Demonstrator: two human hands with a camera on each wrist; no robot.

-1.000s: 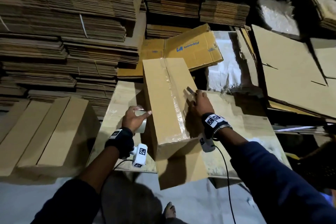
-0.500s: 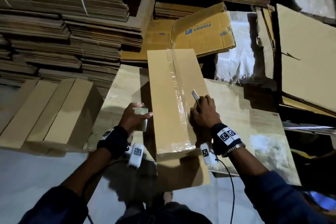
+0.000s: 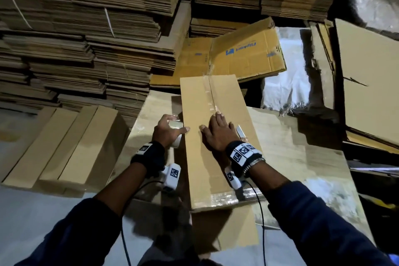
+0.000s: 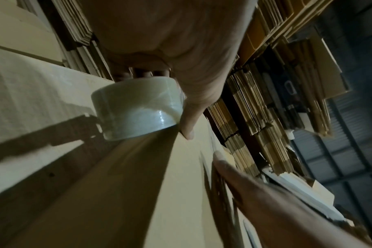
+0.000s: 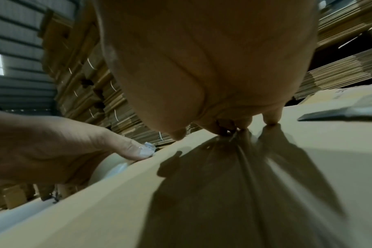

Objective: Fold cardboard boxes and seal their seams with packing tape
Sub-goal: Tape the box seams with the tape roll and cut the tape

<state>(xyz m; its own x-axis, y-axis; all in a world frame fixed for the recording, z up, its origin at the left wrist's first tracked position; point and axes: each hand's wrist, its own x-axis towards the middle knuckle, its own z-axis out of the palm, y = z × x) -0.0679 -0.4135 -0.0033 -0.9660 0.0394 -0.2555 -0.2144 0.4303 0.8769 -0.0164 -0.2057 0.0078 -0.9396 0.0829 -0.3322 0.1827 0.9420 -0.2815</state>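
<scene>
Head view: a long cardboard box (image 3: pixel 212 136) lies on a board-topped work surface (image 3: pixel 302 157), clear tape along its centre seam. The right hand (image 3: pixel 218 133) presses flat on the box top, fingers straight and spread across the taped seam. The left hand (image 3: pixel 167 130) grips a roll of clear packing tape (image 3: pixel 176 134) against the box's left edge (thumb tip on the top face). A small blade-like tool (image 3: pixel 240 131) lies on the box just right of the right hand.

Left wrist view: fingers curl around the roll, thumb touching the box edge.

Right wrist view: fingertips (image 5: pixel 271 118) bear on the seam.
</scene>
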